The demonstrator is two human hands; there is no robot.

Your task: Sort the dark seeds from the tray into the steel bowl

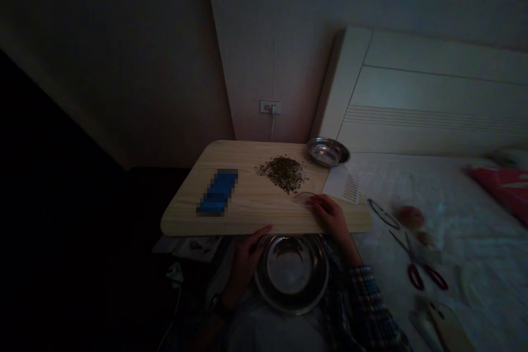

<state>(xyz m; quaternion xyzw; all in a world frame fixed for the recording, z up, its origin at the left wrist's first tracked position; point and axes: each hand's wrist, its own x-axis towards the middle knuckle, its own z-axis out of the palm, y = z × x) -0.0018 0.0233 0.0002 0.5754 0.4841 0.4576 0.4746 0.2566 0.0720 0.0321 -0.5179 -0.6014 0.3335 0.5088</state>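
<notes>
My right hand is over the near right part of the wooden table, its fingers closed on the edge of a clear, round, shallow piece like a plastic lid. A loose pile of small greenish-brown beans or seeds lies just beyond it. Below the table's front edge sits a round metal bowl, close against my body. At the bowl's left rim is my left hand, thumb and fingers around the rim, with one fingertip stretched to the table edge.
The wooden table also carries a second metal bowl, a white slotted card and a blurred blue object. On the bed at right lie red-handled scissors and glasses. A wall socket is behind.
</notes>
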